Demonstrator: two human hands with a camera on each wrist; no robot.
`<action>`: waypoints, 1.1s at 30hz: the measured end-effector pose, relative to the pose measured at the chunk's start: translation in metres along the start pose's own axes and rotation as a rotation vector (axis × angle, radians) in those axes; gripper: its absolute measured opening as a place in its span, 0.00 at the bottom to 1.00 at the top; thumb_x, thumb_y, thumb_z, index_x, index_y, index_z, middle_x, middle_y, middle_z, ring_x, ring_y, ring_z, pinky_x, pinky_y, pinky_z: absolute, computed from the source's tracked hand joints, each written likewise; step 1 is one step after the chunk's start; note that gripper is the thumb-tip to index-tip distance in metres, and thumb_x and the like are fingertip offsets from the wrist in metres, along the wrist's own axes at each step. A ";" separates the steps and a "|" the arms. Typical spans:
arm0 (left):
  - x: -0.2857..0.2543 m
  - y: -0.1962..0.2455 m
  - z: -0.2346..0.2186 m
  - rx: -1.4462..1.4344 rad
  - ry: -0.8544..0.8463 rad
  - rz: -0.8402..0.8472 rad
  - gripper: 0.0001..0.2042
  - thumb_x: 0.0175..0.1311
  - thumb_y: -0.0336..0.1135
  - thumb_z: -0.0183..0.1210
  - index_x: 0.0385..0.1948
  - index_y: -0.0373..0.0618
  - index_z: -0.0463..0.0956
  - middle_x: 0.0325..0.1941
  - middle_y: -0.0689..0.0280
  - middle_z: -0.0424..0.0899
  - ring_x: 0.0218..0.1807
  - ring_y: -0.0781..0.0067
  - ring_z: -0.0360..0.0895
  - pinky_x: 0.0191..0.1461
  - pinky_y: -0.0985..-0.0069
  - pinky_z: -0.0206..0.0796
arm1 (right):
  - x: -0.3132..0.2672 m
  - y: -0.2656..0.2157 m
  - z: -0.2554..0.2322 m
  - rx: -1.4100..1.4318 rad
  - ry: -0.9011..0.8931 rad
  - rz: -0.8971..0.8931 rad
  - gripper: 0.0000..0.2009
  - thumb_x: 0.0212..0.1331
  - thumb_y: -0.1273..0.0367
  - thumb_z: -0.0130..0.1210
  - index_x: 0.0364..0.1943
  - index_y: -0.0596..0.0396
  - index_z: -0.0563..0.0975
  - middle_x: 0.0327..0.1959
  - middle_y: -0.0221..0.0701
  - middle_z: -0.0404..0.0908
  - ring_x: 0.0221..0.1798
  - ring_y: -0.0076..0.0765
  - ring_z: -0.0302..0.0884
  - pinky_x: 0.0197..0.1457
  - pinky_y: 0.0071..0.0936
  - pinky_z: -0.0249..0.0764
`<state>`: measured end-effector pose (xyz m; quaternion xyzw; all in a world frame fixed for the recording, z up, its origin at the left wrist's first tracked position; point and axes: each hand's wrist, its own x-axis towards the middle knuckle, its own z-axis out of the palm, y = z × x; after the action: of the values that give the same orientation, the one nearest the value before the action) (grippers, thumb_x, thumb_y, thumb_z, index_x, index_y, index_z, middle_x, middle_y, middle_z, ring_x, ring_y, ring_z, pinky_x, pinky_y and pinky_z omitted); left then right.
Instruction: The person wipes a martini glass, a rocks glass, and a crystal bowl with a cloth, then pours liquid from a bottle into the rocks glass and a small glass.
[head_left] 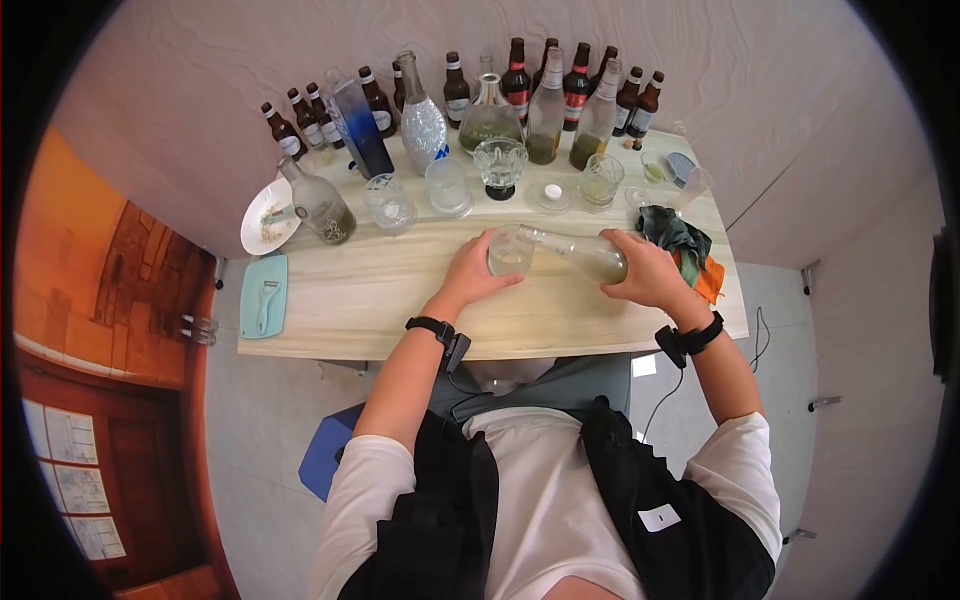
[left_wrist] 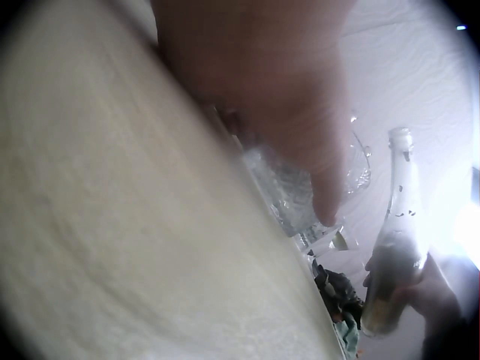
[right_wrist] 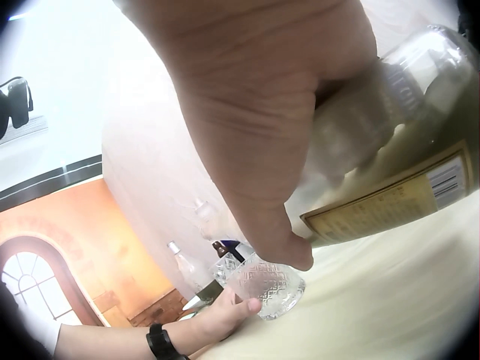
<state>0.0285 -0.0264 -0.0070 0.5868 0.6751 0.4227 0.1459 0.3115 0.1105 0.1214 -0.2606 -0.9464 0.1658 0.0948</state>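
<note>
In the head view, my left hand (head_left: 472,274) holds a patterned clear glass (head_left: 511,256) low over the front middle of the table. My right hand (head_left: 648,272) grips the body of a clear bottle (head_left: 592,257), tilted with its neck pointing left and its mouth at the glass's rim. Greenish contents and a yellow label show on the bottle (right_wrist: 390,202) in the right wrist view, where the thumb of my right hand (right_wrist: 255,120) lies along it. Farther off there, the fingers of my left hand (right_wrist: 225,313) rest around the glass (right_wrist: 271,289). Whether liquid flows cannot be seen.
Behind stand brown bottles (head_left: 455,92), a blue bottle (head_left: 358,130), a silvery bottle (head_left: 424,130) and several glasses (head_left: 449,188). At left are a white bowl (head_left: 262,228) and a peeler on a teal board (head_left: 250,318). Dark and orange cloths (head_left: 711,280) lie right.
</note>
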 end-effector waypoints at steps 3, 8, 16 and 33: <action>0.000 0.002 -0.001 0.010 0.000 -0.004 0.41 0.42 0.48 0.77 0.60 0.43 0.69 0.54 0.51 0.81 0.58 0.47 0.76 0.61 0.58 0.69 | 0.000 0.000 -0.002 -0.021 -0.044 0.009 0.36 0.40 0.59 0.68 0.60 0.47 0.70 0.48 0.40 0.82 0.51 0.52 0.80 0.51 0.43 0.76; 0.000 0.002 -0.002 0.000 0.003 0.007 0.40 0.42 0.49 0.76 0.59 0.43 0.69 0.54 0.52 0.81 0.57 0.47 0.76 0.61 0.58 0.69 | -0.001 -0.003 -0.008 -0.067 -0.097 0.047 0.37 0.39 0.59 0.68 0.60 0.47 0.70 0.48 0.41 0.82 0.49 0.52 0.81 0.50 0.44 0.76; 0.000 0.005 -0.004 -0.028 0.001 0.000 0.39 0.42 0.49 0.76 0.58 0.43 0.70 0.54 0.53 0.81 0.57 0.48 0.76 0.61 0.59 0.68 | -0.002 0.004 -0.011 -0.114 -0.129 0.036 0.37 0.38 0.59 0.68 0.60 0.47 0.70 0.47 0.41 0.82 0.49 0.52 0.81 0.50 0.44 0.77; 0.000 0.001 -0.002 -0.027 -0.008 0.003 0.40 0.42 0.50 0.76 0.59 0.42 0.69 0.55 0.52 0.80 0.58 0.48 0.75 0.63 0.58 0.67 | 0.002 0.002 -0.021 -0.174 -0.193 0.076 0.38 0.37 0.60 0.68 0.61 0.46 0.70 0.49 0.38 0.80 0.50 0.51 0.80 0.50 0.44 0.77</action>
<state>0.0277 -0.0273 -0.0053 0.5873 0.6679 0.4298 0.1558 0.3165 0.1185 0.1402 -0.2864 -0.9513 0.1109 -0.0259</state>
